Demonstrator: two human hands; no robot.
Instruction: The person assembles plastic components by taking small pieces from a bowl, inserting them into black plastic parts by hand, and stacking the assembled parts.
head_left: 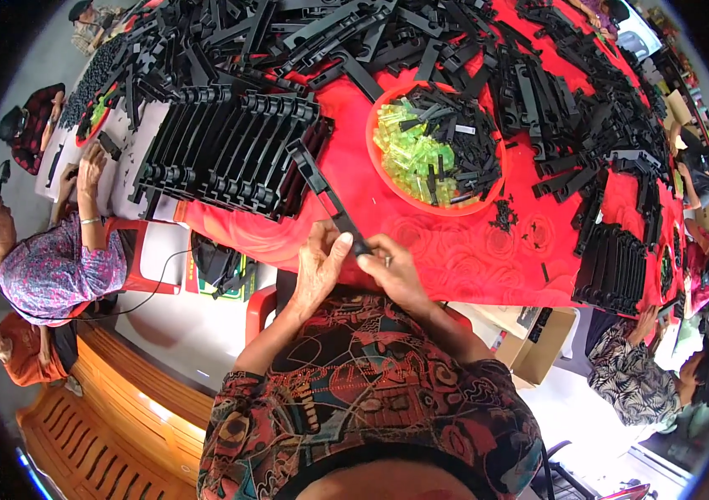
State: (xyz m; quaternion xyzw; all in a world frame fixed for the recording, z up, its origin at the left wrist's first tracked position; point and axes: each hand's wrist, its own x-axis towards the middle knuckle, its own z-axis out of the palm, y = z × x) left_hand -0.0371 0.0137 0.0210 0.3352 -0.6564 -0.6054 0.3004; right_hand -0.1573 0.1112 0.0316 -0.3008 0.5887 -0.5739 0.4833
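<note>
A long, narrow black plastic part (321, 185) slants up and to the left from my two hands, just over the table's near edge. My left hand (323, 260) grips its lower stretch, thumb pressed on top. At the near end of the part, my right hand (391, 265) has its fingers closed; whether a smaller piece sits in them is hidden. Beyond my hands stands an orange-red basin (377, 158) holding yellow-green translucent pieces (413, 143) and small black pieces (463, 133). To the left, similar long black parts (221, 150) lie stacked in neat rows.
Loose black parts (338, 37) heap across the far side of the red-covered table (446, 258). Another stack of black parts (613, 267) stands at the right. A person (63, 267) works at the left, another (646, 379) at the right. A cardboard box (542, 346) sits below the edge.
</note>
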